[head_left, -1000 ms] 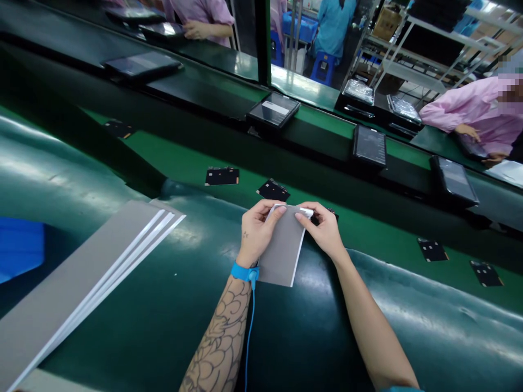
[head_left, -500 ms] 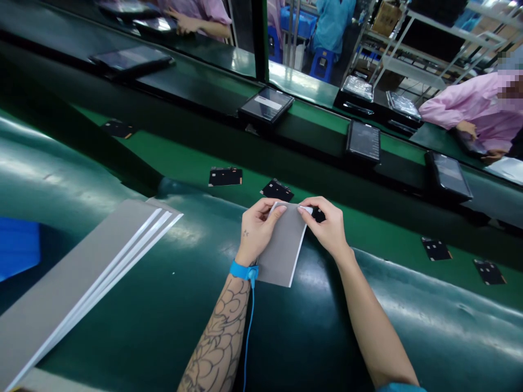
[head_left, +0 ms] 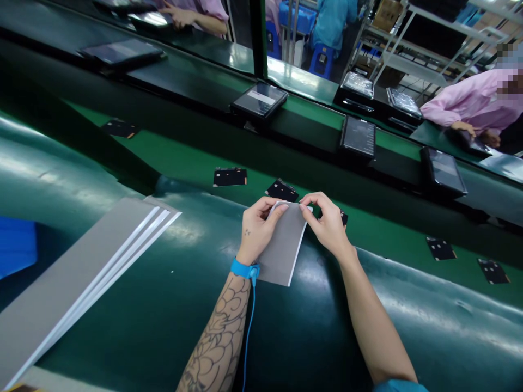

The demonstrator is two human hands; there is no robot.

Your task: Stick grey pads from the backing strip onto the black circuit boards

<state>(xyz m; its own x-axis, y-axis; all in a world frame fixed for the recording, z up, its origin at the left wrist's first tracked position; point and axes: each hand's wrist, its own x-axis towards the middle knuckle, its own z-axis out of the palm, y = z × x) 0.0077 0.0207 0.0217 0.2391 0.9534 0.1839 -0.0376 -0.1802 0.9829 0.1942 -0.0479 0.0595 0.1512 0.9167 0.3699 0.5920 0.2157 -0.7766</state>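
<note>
Grey sheet with a white edge, near centre of view, its lower end seeming to rest on the dark green rubber mat. Hands close together but not touching each other: left hand pinches the sheet's top left corner, right hand its top right corner. White layer visible at the top edge, curled slightly away from the grey at the corners. Judged step: parting white layer from grey sheet, starting at the top edge. Next move calls for a slow, even pull from both pinches, so that the layer comes away without creasing the sheet. Blue wrist strap on the left wrist, blue cord running down from it beside the tattooed forearm. Left of the hands, on the same mat, a fanned stack of grey sheets, white edges showing. Ahead, green belt carrying black pads with gold-coloured edges, one small black pad partly hidden just beside the right hand. Beyond, on a darker belt, black-framed display panels. Far right, co-worker in a pink smock, co-worker's hand near a panel. Farthest, blue stool and metal shelving.
</note>
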